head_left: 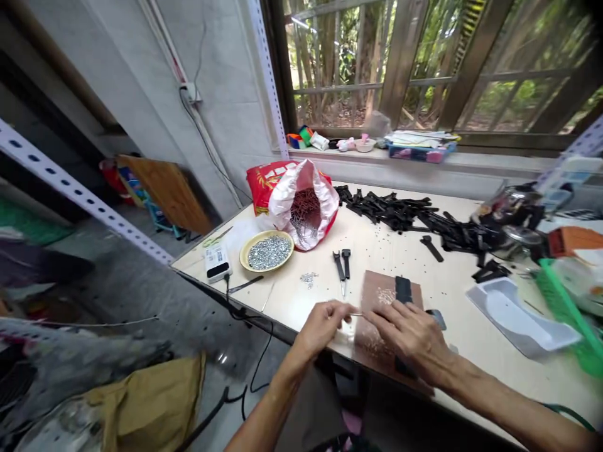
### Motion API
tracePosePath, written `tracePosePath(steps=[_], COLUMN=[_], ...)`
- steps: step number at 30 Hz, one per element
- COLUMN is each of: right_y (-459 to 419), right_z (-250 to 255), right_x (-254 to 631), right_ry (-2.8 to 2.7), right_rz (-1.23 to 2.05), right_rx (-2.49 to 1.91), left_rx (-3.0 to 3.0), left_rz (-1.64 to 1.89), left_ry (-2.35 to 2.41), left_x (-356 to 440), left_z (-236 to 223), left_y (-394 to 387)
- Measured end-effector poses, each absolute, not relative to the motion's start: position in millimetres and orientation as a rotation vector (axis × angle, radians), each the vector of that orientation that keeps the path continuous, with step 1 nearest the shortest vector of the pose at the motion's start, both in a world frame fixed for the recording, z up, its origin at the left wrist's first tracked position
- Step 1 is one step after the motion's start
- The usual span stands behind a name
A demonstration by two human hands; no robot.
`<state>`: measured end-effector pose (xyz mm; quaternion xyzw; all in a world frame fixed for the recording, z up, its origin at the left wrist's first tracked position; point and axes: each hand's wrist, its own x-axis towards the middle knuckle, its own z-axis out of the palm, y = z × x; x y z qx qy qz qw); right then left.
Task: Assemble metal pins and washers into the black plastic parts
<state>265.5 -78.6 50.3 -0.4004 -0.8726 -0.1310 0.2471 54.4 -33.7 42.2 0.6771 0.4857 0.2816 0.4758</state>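
The left hand's (323, 326) fingers pinch a thin piece (357, 314) close to the desk's (287, 307) front edge; the right hand's (414, 333) fingers curl at its other end, their grip unclear. A slack pinch could drop it over that edge. The brown board (417, 290) reaches the same edge, so a wrist nudge could spill its pale bits (386, 295). Open room lies leftward, toward the bowl (244, 256).

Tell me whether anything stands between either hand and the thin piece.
Nothing visible does: the thin piece spans the gap between the fingers of the left hand and the right hand.
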Motion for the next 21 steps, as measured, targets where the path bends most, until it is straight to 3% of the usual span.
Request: tracePosePath(steps=[3,6,13,21], right_y=[-67.2,-57.2,-53.4,-37.9], right_z=[51.7,49.9,35.3,42.8], right_x=[269.0,270.9,265.7,257.1], right_ry=[-2.310,-2.306,-2.297,-2.047], right_rz=[-0.396,-0.389,-0.243,0.033], right_rx=[-1.216,-1.272,-1.363,-1.334], left_rx=[1.840,2.128,2.443,2.245], left_rz=[0.970,0.857,0.492,0.754], left_ry=[1.684,1.927,1.912,1.789], left_x=[33.1,27.1,36.7,41.5], left_z=[22.0,2.2,-28.4,-15.3], left_y=[4.2,35.7,58.9,60.7])
